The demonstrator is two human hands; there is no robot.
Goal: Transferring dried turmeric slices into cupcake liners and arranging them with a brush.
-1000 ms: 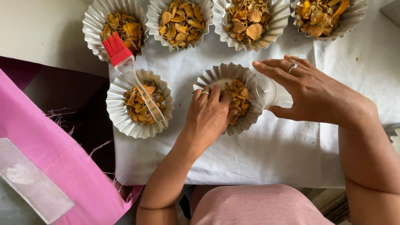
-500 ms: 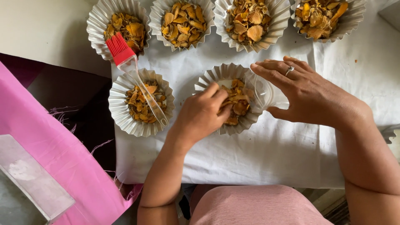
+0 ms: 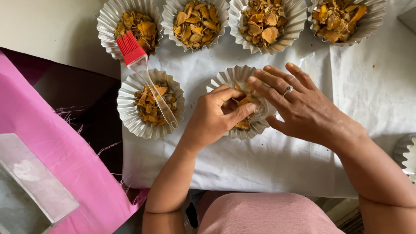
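Head view: left hand (image 3: 214,117) pinches orange dried slices (image 3: 243,125) in a fluted foil cup (image 3: 229,76); right hand (image 3: 299,106) spread wide.

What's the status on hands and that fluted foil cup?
Left hand pinching dried slices in the fluted foil cup. Right hand steadying its rim, fingers spread. Red-headed brush lies across the neighbouring cup, clear of both.

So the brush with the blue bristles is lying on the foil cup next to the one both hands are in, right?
Not quite: the head view shows the brush has red bristles, not blue. It does lie on the foil cup beside the cup that the left hand and right hand are in.
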